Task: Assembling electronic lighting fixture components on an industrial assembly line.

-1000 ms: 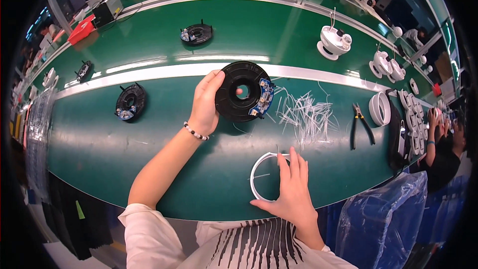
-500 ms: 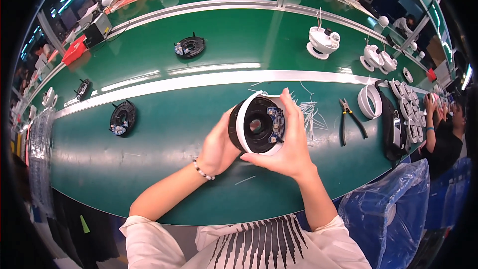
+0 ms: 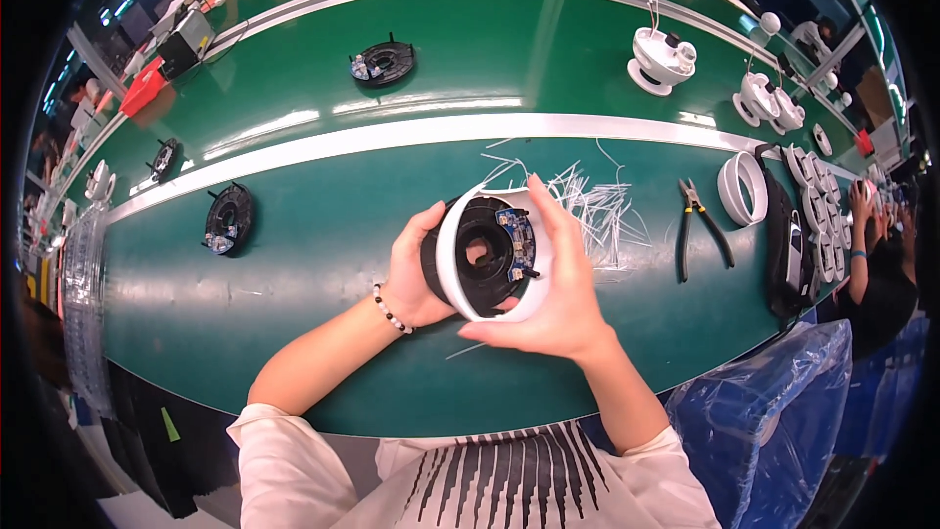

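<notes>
Lifted toward the black disc (image 3: 480,284) since one second ago, the white ring (image 3: 447,260) is now before its face above the desk (image 3: 211,328), the left hand (image 3: 412,279) having fingers closed on the disc, the right hand's (image 3: 566,299) fingers curving around the ring.

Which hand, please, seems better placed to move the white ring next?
Probably the right hand: its fingers grip the white ring, while the left hand holds the black disc.

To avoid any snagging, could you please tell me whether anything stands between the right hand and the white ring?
Nothing visible does: the right hand grips the white ring directly; the loose strips lie beyond it.
</notes>
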A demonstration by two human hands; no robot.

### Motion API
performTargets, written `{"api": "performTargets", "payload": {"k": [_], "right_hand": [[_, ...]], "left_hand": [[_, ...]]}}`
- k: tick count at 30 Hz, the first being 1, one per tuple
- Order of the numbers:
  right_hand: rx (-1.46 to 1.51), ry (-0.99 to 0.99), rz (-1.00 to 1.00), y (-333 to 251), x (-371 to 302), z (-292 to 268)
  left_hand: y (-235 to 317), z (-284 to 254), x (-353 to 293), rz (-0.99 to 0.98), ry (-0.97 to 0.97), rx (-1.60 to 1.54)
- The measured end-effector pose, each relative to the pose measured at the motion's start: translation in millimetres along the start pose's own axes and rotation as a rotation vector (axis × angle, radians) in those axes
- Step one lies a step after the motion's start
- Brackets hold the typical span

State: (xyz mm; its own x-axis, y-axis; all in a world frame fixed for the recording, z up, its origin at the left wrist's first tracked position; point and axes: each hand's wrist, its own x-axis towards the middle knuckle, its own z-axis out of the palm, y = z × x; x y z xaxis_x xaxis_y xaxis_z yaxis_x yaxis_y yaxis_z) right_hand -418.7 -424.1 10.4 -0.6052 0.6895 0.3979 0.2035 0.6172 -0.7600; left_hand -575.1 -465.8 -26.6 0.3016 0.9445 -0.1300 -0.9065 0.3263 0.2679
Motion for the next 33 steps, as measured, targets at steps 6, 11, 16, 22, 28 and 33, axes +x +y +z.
{"api": "performTargets", "payload": {"k": [6,11,16,22,28,33], "right_hand": [[-0.193,-0.003,-0.102,0,-5,15],[-0.218,-0.040,-0.102,-1,-3,14],[-0.187,-0.139,-0.051,-5,1,8],[-0.235,-0.082,-0.124,-4,2,16],[-0.307,0.099,-0.088,2,0,25],[-0.214,0.196,-0.067,30,14,-7]], "left_hand": [[-11,2,-1,0.067,0.119,0.092],[-9,4,-4,0.081,0.081,0.081],[-3,3,-10,-0.016,0.058,0.187],[-3,-4,-11,0.112,-0.033,0.145],[-6,13,1,0.124,0.141,0.100],[41,3,33,0.314,0.188,0.117]]}}
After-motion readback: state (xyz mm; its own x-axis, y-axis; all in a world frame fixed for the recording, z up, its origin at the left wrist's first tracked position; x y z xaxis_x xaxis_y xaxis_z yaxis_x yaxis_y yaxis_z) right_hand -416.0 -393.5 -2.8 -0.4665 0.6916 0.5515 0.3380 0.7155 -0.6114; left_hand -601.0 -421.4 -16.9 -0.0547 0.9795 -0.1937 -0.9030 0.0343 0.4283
